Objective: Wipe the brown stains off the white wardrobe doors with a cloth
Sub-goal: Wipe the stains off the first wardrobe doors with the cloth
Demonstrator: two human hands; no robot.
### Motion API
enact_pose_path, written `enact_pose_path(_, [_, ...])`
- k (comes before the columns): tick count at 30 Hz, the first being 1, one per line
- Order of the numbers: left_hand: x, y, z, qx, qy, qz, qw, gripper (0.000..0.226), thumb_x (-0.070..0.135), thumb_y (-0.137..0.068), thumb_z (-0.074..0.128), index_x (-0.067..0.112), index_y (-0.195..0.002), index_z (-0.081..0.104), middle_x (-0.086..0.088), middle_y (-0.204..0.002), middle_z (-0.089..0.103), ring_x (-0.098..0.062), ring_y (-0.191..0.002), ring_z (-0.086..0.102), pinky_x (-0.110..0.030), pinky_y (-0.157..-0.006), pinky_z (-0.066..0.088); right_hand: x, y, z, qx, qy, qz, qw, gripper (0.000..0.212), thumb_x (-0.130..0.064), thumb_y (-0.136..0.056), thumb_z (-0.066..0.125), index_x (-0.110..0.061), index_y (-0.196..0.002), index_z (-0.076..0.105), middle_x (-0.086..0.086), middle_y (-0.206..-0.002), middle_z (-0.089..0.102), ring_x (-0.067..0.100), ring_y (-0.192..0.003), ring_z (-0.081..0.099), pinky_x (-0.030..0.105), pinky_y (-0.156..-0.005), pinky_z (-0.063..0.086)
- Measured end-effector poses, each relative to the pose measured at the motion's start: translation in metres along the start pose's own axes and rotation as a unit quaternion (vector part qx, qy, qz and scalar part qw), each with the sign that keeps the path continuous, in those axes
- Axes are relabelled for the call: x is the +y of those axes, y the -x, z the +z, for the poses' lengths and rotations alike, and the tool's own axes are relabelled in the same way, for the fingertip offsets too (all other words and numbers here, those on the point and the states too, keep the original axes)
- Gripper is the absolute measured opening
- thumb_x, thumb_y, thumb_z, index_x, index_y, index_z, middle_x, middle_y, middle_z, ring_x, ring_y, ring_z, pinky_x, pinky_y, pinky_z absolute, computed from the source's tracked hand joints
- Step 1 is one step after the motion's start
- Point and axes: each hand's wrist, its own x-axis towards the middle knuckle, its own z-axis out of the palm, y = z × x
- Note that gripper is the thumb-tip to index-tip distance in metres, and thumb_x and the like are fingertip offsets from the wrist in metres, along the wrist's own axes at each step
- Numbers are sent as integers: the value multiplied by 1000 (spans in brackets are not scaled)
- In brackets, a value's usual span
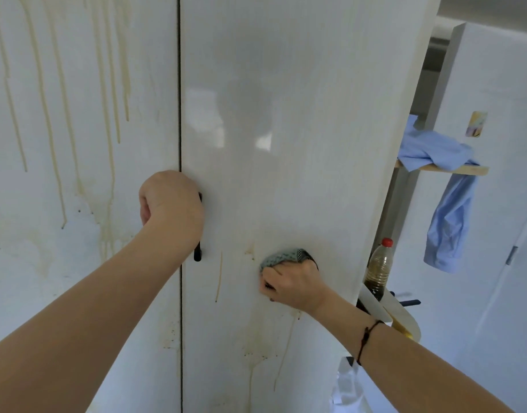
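– White gloss fills nearly all we see: the left door (149, 84) and the right door (315, 129), meeting at a dark seam (180, 114). Nearest us, our right hand (289, 286) is clenched round the grey cloth (283, 257) and pushes it flat against the right door, low on the panel
– And our left hand (169, 204)?
– Wrapped round the black handle (198, 254) just right of the seam, steadying that door, we'd say
– What does the next stroke turn on?
– We judge it's the thin brown streak (219, 277), lying left of the cloth, between it and the handle, its long axis running up and down. Our right hand is the nearer one and has the cloth. A paler smear (256, 344) with dark specks spreads below that wrist
– And further off?
– The upper right door looks clean and shiny; the left door carries long yellowish-brown drips (49, 129) running down from the top, untouched by our reckoning. Far right, past the door edge, stand a bottle (378, 269) of dark liquid and a hanging blue shirt (444, 210)
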Motion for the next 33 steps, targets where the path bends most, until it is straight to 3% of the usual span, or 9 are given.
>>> enact_pose_path(2, [-3,-1,6,10,1,5,1000,15,-1,-70,63,14,-72,62,2,-76,64,-17,-67,67,-26,-66,60,29,-16,-7,13,11,-3,1000,31,-23,-78,69,-21,-56,47,-5,-47,45,15,-40,40,24,-37,31])
enact_pose_path(9, [1,-3,4,-6,12,5,1000,14,-2,-72,65,12,-73,62,0,-77,65,-18,-69,67,-27,-69,60,56,-114,-18,112,37,297,948,38,-27,-87,62,-22,-55,42,-9,-45,37,10,-41,31,23,-47,10])
enact_pose_path(13, [-1,-2,3,-22,2,11,1000,13,-1,-74,65,10,-70,60,-2,-72,60,-19,-59,59,-27,-69,60,-14,-69,8,68,-12,146,987,31,-29,-84,66,-22,-59,49,-4,-48,46,16,-41,44,25,-39,28])
enact_pose_path(18, [-6,1,1,-1,0,15,1000,13,0,-72,66,11,-70,60,1,-78,64,-17,-74,68,-26,-73,59,-52,-18,6,-134,-38,-56,989,27,-30,-72,75,-22,-56,55,-7,-44,48,13,-38,46,20,-36,31])
enact_pose_path(21, [-8,-1,14,11,21,2,1000,17,-2,-74,63,12,-68,55,2,-73,58,-16,-80,69,-27,-76,59,-5,-66,-2,-83,-32,-4,996,26,-30,-76,70,-20,-59,53,-6,-46,52,15,-40,49,19,-39,25])
enact_pose_path(24, [-6,-2,18,30,47,-14,998,20,-6,-73,61,9,-67,49,0,-67,52,-16,-73,66,-27,-73,59,24,-129,-16,3,-16,182,983,33,-32,-85,62,-24,-62,39,-7,-46,37,14,-40,36,20,-47,6])
enact_pose_path(26, [-7,-1,18,38,49,-19,998,22,-5,-74,61,7,-68,44,-1,-68,49,-17,-70,64,-27,-70,59,11,-143,-9,36,-19,244,969,31,-34,-90,60,-24,-64,45,-8,-49,40,13,-44,35,23,-46,8])
enact_pose_path(29, [-8,2,23,55,59,-26,996,27,-2,-74,64,10,-74,40,-3,-71,42,-21,-76,65,-27,-63,56,-44,-109,15,35,-46,186,981,26,-35,-92,62,-19,-73,56,-4,-61,55,15,-55,50,30,-44,32])
enact_pose_path(33, [-16,5,32,82,73,-39,993,36,-3,-71,66,8,-96,42,-1,-64,43,-17,-50,44,-26,-42,29,-115,-16,27,-161,-61,40,984,14,-34,-84,72,-21,-85,66,-7,-68,63,11,-57,57,26,-46,42])
